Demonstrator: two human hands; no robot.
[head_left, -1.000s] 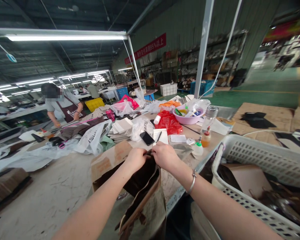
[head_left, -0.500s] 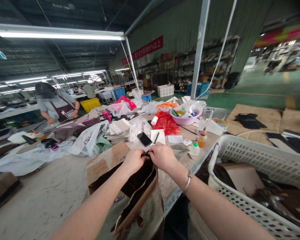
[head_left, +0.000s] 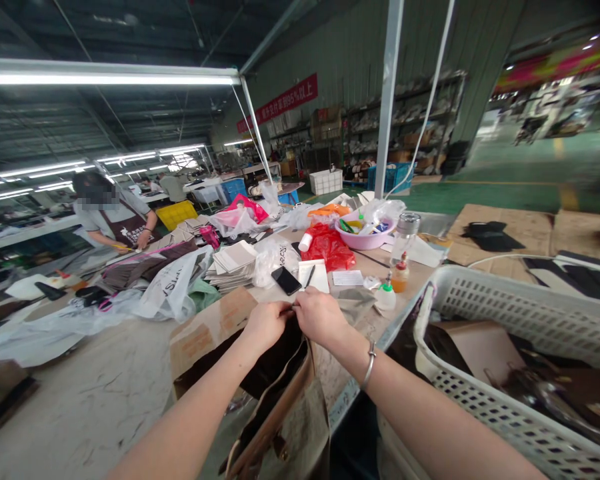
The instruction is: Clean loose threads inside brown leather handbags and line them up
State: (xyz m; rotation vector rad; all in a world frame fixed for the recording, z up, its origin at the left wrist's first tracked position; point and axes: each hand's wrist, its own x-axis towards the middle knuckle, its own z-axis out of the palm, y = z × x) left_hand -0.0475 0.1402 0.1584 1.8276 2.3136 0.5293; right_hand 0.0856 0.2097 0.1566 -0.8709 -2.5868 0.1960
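Note:
In the head view a brown bag [head_left: 300, 427] stands at the table's near edge, its dark inside facing up between my forearms. My left hand [head_left: 267, 325] is closed in a pinch on the far end of the bag's top edge. Right beside it, nearly touching, my right hand [head_left: 321, 319] pinches the same edge; a silver bangle circles that wrist. My fingertips cover the exact spot they grip. A tan cardboard box [head_left: 213, 323] with tape on it lies just behind and left of the bag.
A white plastic basket [head_left: 423, 320] of brown pieces stands at the right. Beyond my hands lie a phone [head_left: 286, 281], a red plastic bag [head_left: 330, 248], a lilac basin [head_left: 365, 239] and small bottles [head_left: 386, 298]. A person in an apron [head_left: 125, 227] works at the far left.
The whole view has shifted slightly, so most things sit a little further left. Both hands keep their pinch on the bag's edge. The person's hands at the far left have come closer together.

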